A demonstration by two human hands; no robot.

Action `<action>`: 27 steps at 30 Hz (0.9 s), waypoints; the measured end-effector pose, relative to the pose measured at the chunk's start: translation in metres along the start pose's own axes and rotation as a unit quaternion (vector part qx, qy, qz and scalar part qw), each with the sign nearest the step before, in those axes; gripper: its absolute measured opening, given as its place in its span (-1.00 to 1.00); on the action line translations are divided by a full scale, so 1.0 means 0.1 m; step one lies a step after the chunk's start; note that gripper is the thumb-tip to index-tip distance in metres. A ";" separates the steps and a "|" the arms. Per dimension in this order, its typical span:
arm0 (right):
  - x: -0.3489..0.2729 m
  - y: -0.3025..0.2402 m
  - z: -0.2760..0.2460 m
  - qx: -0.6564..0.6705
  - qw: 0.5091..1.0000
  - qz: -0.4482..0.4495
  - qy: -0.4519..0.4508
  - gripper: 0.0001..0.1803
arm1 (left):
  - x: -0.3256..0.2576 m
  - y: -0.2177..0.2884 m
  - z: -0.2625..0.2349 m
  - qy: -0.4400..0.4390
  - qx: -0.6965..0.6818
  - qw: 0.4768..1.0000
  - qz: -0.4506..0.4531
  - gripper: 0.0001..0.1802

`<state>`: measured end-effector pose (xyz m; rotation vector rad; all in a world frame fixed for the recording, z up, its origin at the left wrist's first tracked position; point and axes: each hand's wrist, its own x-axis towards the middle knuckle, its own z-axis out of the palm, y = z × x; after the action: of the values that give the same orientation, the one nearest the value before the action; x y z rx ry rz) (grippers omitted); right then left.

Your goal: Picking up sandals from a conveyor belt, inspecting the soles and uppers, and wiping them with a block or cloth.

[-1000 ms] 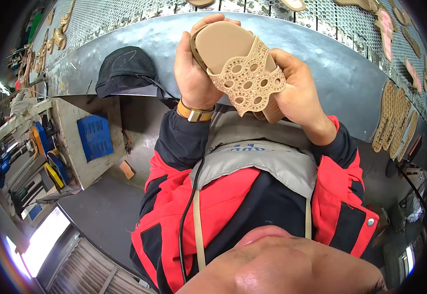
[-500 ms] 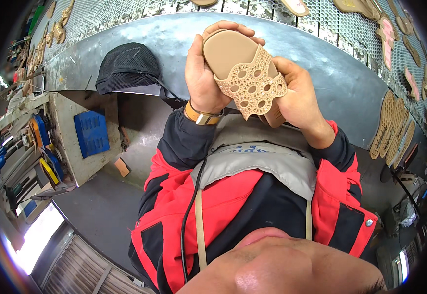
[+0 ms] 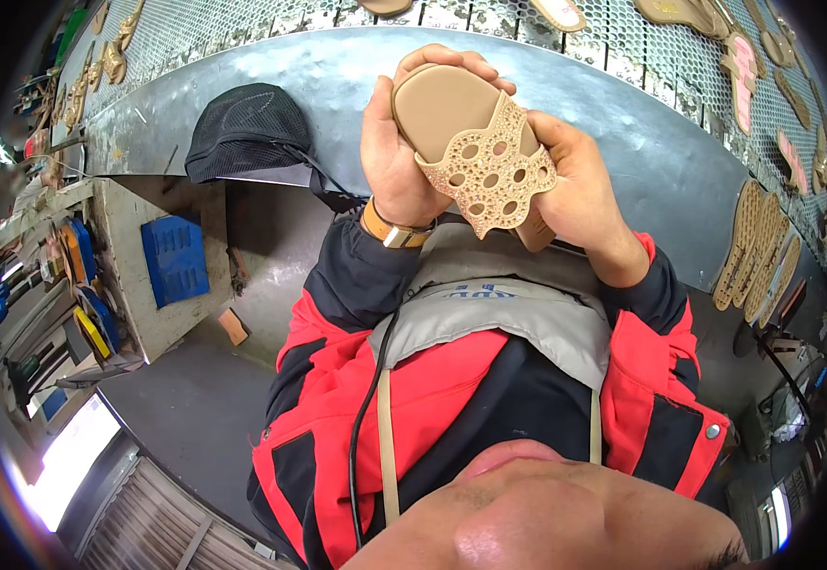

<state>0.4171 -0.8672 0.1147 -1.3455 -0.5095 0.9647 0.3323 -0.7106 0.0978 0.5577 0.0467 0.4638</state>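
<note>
Left hand: your left hand curls round the toe end of the tan flat sandal sole, fingers closed over its edge, so it stays raised before your chest.
Right hand: your right hand grips the heel side, thumb pressing the glittery perforated strap piece flat.
Texture: smooth matte sole, sparkly strap with round holes.
Below: grey metal bench.

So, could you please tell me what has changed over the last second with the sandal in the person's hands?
The tan sandal has been turned a little clockwise and lifted slightly, so its perforated glittery upper now faces the camera more squarely. Nothing was let go: the left hand and right hand both still grip it. The black cap stays put on the metal bench.
</note>
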 end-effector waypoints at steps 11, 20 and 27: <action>0.14 -0.29 -0.16 -0.254 0.965 0.005 -0.070 -0.71 | -0.03 -0.14 -0.05 -0.038 -0.104 0.993 -0.029 -0.35; 0.13 -0.29 -0.14 -0.235 0.972 0.024 -0.017 -0.70 | -0.01 -0.02 -0.09 0.025 0.020 0.999 -0.043 -0.06; 0.10 -0.21 -0.02 -0.362 0.930 -0.060 0.008 -0.67 | -0.04 0.04 -0.07 -0.007 0.011 0.999 -0.035 -0.25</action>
<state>0.4301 -0.8586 0.1326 -1.9461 -0.9857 0.6769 0.3262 -0.7055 0.0934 0.5794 0.0587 0.3915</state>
